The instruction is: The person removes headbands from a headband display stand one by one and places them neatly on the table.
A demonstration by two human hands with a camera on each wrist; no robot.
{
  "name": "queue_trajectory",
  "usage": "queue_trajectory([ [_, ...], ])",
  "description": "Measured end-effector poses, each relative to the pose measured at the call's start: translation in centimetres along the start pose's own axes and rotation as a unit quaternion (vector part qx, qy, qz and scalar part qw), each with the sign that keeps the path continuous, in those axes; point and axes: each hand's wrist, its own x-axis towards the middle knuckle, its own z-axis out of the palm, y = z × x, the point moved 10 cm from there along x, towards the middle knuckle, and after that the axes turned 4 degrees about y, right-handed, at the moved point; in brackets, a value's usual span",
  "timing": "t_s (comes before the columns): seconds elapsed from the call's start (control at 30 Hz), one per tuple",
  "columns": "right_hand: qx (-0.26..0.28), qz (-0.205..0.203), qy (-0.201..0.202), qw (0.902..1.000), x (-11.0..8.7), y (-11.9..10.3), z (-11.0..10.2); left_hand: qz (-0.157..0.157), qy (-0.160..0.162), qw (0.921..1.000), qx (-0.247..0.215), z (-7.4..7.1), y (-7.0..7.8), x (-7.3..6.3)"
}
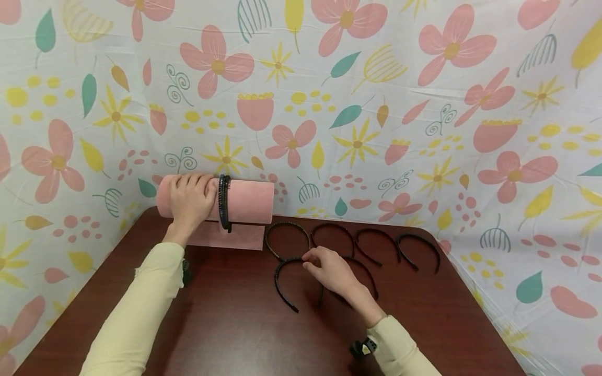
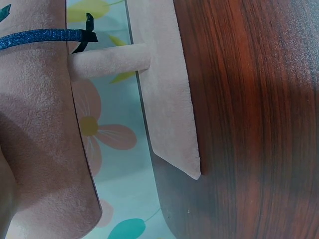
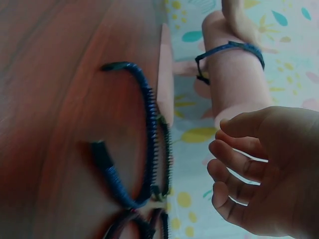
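A pink plush headband stand (image 1: 251, 202) with a horizontal roll and a flat base stands at the table's back left. My left hand (image 1: 192, 201) holds the roll from above near its left end. Just right of that hand, dark headbands (image 1: 223, 203) sit around the roll; one ends in a blue glittery tip in the left wrist view. Above the front row of headbands hovers my right hand (image 1: 335, 271), its fingers loosely bent with nothing between them. Closest to its fingertips lies a dark toothed headband (image 1: 280, 284), which looks blue in the right wrist view.
Several dark headbands (image 1: 378, 230) lie in a back row along the table (image 1: 226, 324), right of the stand. Another headband (image 1: 369, 271) is partly hidden beneath my right hand. A flowered cloth (image 1: 301, 115) hangs behind the table and down its sides.
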Motion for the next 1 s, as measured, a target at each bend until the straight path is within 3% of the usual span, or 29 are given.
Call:
queue_trajectory([
  [0.43,0.015,-0.030,-0.010,0.9994,2.7,-3.2,0.4,-0.007,-0.020,0.9998,0.002,0.2,-0.1,0.0],
  [0.77,0.020,-0.031,-0.022,0.9991,4.2,-5.5,0.7,-0.002,-0.005,1.0000,-0.001,0.0,0.1,0.0],
  [1.0,0.026,-0.042,-0.022,0.9985,5.2,-6.9,0.8,-0.004,-0.018,0.9998,-0.002,0.2,0.0,0.0],
])
